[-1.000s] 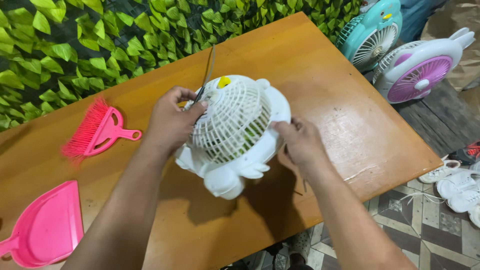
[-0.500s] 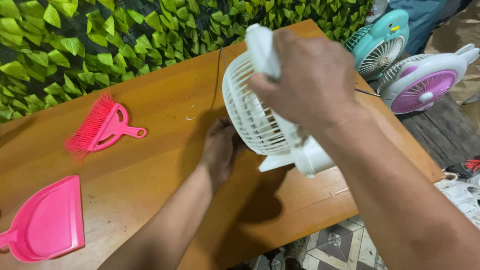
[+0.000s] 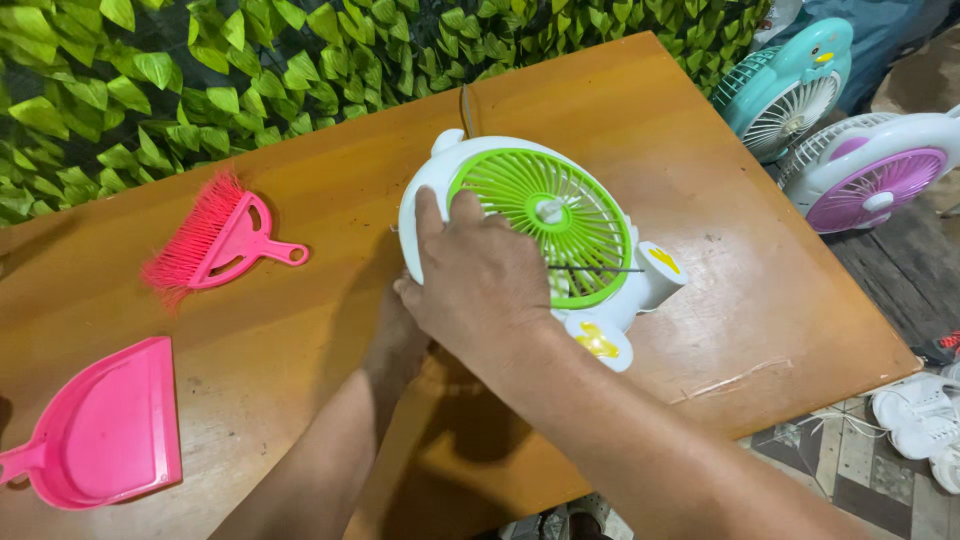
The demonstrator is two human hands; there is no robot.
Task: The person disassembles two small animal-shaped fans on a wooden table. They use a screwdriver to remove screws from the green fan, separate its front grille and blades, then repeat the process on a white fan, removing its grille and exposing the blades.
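- Head view: fan near the middle of the table, white body, green grille facing up and tilted toward the camera
- Yellow patches on two white lobes at the fan's lower right
- Right hand laid over the fan's left edge, fingers spread flat across the white rim and the green grille, pressing rather than pinching
- Left hand tucked beneath the right wrist, at the fan's lower left edge; mostly hidden, cannot tell whether curled or spread
- Thin dark rod lying across the grille, just right of the right hand's knuckles
- Dark, slim tool on the table behind the fan, touching or just beside its top edge; kind not clear
- Pink brush on the table well left of the fan, bristles pointing left, handle toward the fan
- Pink dustpan at the table's near left corner, apart from the brush, handle running off the left edge
- Leafy green wall along the table's far side
- Teal fan and white-and-purple fan beyond the table's right edge, side by side
- White shoes on the tiled floor at lower right
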